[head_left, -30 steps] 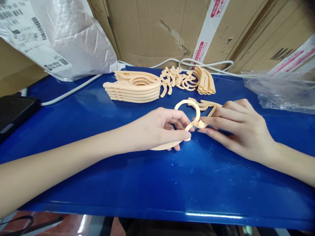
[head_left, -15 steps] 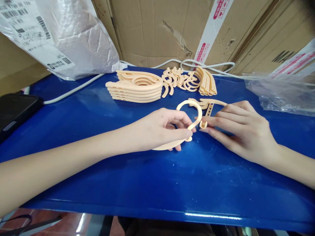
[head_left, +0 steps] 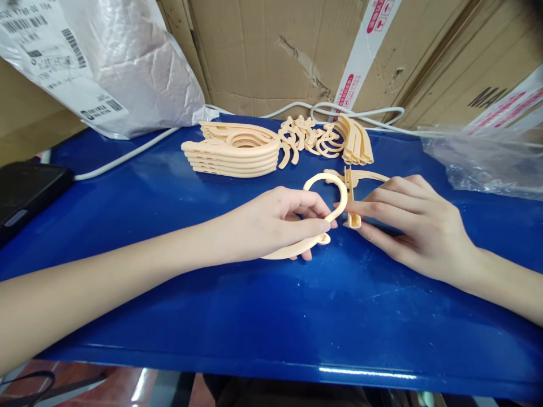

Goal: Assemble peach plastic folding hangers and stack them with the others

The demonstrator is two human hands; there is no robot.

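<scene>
My left hand (head_left: 288,217) pinches a pale peach plastic hanger hook (head_left: 344,195) between thumb and fingers, its curve rising above the hand. A curved hanger arm (head_left: 294,249) is under the same hand, its end showing below the thumb; whether it is joined to the hook I cannot tell. Just to the right, my right hand (head_left: 418,229) grips a slim U-shaped plastic bar (head_left: 353,219) by its near end, with the open channel facing up. Beyond the bar, another curved hanger piece (head_left: 369,176) lies partly hidden by the right hand.
Stacked hanger arms (head_left: 235,164), loose hooks (head_left: 299,133) and curved bars (head_left: 358,141) sit at the back of the blue table (head_left: 263,316). A white cable (head_left: 127,155), phone (head_left: 34,192), plastic mailer (head_left: 148,68), clear wrap (head_left: 487,164) and cardboard boxes (head_left: 254,56) surround them.
The bar in my right hand has turned, so its channel now shows lengthwise. The hanger arm's end under my left hand has tilted slightly; both hands stay in nearly the same place.
</scene>
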